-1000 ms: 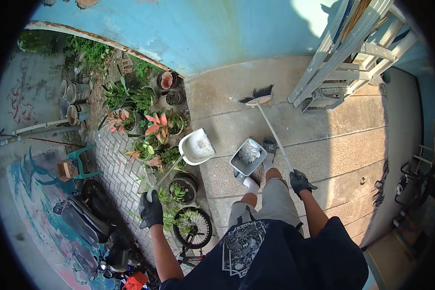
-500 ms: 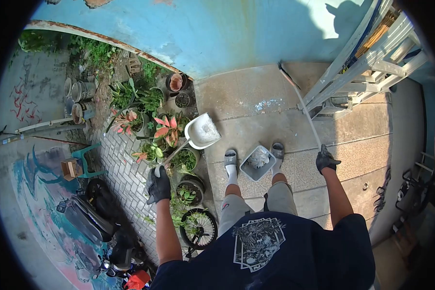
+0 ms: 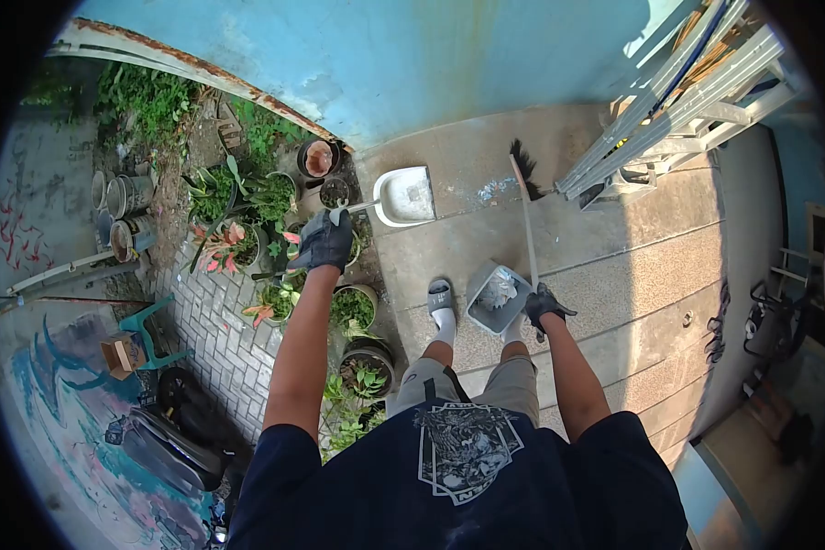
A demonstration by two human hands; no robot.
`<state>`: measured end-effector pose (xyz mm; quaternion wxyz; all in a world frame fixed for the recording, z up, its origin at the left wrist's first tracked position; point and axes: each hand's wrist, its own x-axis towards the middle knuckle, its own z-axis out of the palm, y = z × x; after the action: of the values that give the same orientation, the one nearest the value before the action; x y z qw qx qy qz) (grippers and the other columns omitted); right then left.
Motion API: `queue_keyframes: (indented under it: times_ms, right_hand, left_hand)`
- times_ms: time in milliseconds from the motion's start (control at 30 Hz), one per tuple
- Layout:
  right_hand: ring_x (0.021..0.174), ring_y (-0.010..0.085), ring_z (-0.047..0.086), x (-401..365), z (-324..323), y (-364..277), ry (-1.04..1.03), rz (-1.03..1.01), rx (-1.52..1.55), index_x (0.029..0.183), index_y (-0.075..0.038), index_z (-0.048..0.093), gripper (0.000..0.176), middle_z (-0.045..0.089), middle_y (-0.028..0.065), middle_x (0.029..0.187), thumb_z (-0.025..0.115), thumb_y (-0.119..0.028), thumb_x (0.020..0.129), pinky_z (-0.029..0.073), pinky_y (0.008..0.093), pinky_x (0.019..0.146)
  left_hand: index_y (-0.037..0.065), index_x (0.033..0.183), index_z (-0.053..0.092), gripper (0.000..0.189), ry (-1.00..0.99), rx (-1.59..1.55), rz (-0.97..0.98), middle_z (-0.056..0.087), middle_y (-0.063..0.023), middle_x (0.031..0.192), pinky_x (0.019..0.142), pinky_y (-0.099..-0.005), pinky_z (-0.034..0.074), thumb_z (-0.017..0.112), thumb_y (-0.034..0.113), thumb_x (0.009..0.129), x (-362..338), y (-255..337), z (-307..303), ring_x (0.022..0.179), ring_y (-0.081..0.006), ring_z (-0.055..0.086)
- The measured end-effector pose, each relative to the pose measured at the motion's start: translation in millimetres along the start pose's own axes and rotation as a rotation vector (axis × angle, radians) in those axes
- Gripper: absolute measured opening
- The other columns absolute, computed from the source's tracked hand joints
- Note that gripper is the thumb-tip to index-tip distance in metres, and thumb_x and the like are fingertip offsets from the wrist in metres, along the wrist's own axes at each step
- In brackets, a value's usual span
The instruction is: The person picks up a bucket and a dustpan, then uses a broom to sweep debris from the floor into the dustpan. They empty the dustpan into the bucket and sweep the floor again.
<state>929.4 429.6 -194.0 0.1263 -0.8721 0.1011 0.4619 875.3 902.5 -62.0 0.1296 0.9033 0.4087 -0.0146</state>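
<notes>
Dark gloves cover both hands. My left hand (image 3: 326,242) is closed around the handle of a white dustpan (image 3: 405,196), whose pan rests on the concrete near the wall, its mouth facing right. In my right hand (image 3: 546,310) is the pale handle of a broom (image 3: 526,177). The broom's black bristles touch the floor just right of a scatter of white and bluish debris (image 3: 495,191). Between my feet and that debris stands a grey bin (image 3: 498,299) with white crumpled waste inside, close to my right hand.
Potted plants (image 3: 353,307) line the left edge of the concrete. A ladder (image 3: 669,110) leans at the upper right, and a peeling blue wall (image 3: 385,73) closes the far side. Further left are a motorcycle (image 3: 174,445) and a teal stool (image 3: 160,335).
The dustpan has moved up and right and now sits level on the floor. My right hand has come left, bringing the broom's bristles beside the debris.
</notes>
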Motion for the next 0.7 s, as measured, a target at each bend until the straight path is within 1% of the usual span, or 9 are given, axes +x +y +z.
queue_keyframes:
  times_ms: [33, 100, 233, 267, 367, 433, 467, 567, 700]
  right_hand:
    - [0.079, 0.031, 0.069, -46.7, -24.6, -39.8, -0.114, 0.094, 0.158, 0.143, -0.007, 0.041, 0.054, 0.062, 0.0232, 0.121, 0.041, -0.024, 0.092, 0.055, 0.0417, 0.068]
    - [0.067, 0.0283, 0.067, -0.3, 26.1, -13.3, -0.128, 0.01, 0.081, 0.134, -0.006, 0.05, 0.046, 0.066, 0.0216, 0.109, 0.042, -0.023, 0.091, 0.054, 0.0408, 0.061]
    - [0.07, 0.0286, 0.068, -37.7, 48.6, -53.3, -0.083, -0.223, -0.01, 0.126, -0.006, 0.055, 0.041, 0.067, 0.0214, 0.099, 0.042, -0.022, 0.091, 0.054, 0.0406, 0.064]
    - [0.07, 0.0283, 0.068, -64.2, 41.2, -78.4, -0.059, -0.167, 0.055, 0.124, -0.006, 0.056, 0.039, 0.067, 0.0205, 0.093, 0.042, -0.021, 0.091, 0.054, 0.0402, 0.064]
    - [0.068, 0.0275, 0.069, -41.3, 84.1, -72.4, -0.203, -0.287, -0.116, 0.117, -0.006, 0.059, 0.035, 0.066, 0.019, 0.079, 0.04, -0.021, 0.092, 0.054, 0.0384, 0.066]
    - [0.06, 0.0253, 0.066, -82.3, 65.8, -107.4, -0.268, -0.064, 0.257, 0.115, -0.007, 0.059, 0.032, 0.065, 0.0152, 0.073, 0.041, -0.022, 0.093, 0.052, 0.0378, 0.059]
    - [0.051, 0.021, 0.06, -56.3, 105.2, -89.5, -0.19, -0.168, 0.381, 0.114, -0.008, 0.059, 0.03, 0.061, 0.0105, 0.065, 0.042, -0.022, 0.093, 0.049, 0.0359, 0.049]
    - [0.057, 0.0253, 0.065, -99.8, 67.7, -108.9, -0.283, -0.182, 0.415, 0.118, -0.003, 0.059, 0.038, 0.067, 0.0159, 0.077, 0.043, -0.025, 0.091, 0.053, 0.0405, 0.054]
    - [0.052, 0.0232, 0.062, -132.1, 42.3, -94.9, -0.346, -0.168, 0.593, 0.122, -0.004, 0.058, 0.041, 0.065, 0.0141, 0.074, 0.043, -0.028, 0.092, 0.051, 0.0392, 0.051]
  left_hand:
    - [0.004, 0.09, 0.067, 0.043, 0.011, 0.004, 0.009, 0.067, -0.0205, 0.089, 0.079, -0.049, 0.049, 0.054, 0.045, 0.087, 8.9, 6.0, 8.6, 0.089, -0.0395, 0.064]
    - [0.004, 0.089, 0.068, 0.044, 0.017, 0.012, 0.017, 0.068, -0.021, 0.089, 0.079, -0.0493, 0.049, 0.054, 0.046, 0.087, 29.7, 12.1, 17.6, 0.089, -0.0395, 0.065]
    - [0.005, 0.086, 0.068, 0.044, -0.001, 0.03, 0.096, 0.068, -0.0197, 0.088, 0.079, -0.0491, 0.05, 0.051, 0.045, 0.088, 64.3, 14.9, 24.4, 0.087, -0.0396, 0.065]
    - [0.006, 0.089, 0.069, 0.044, -0.033, 0.059, 0.095, 0.069, -0.0187, 0.091, 0.079, -0.0495, 0.05, 0.048, 0.045, 0.09, 74.7, 11.6, 33.1, 0.089, -0.039, 0.065]
    - [0.006, 0.093, 0.071, 0.046, -0.029, 0.075, 0.156, 0.07, -0.0183, 0.093, 0.078, -0.0498, 0.05, 0.044, 0.043, 0.092, 75.2, 20.8, 21.3, 0.089, -0.039, 0.065]
    - [0.005, 0.094, 0.071, 0.046, -0.118, 0.12, 0.071, 0.07, -0.0189, 0.093, 0.078, -0.0496, 0.05, 0.044, 0.043, 0.092, 80.4, 25.5, 18.2, 0.088, -0.0392, 0.066]
    - [0.005, 0.094, 0.071, 0.046, -0.117, 0.122, 0.073, 0.07, -0.0189, 0.093, 0.078, -0.0496, 0.05, 0.044, 0.043, 0.092, 79.5, 26.6, 16.8, 0.088, -0.0392, 0.066]
    - [0.004, 0.094, 0.07, 0.047, -0.116, 0.129, 0.078, 0.07, -0.0194, 0.094, 0.077, -0.0496, 0.051, 0.044, 0.043, 0.092, 77.9, 25.5, 16.2, 0.088, -0.0387, 0.066]
    - [0.006, 0.096, 0.071, 0.044, -0.138, 0.147, 0.085, 0.07, -0.0193, 0.094, 0.077, -0.0497, 0.051, 0.045, 0.042, 0.092, 73.0, 26.0, 8.4, 0.089, -0.038, 0.067]
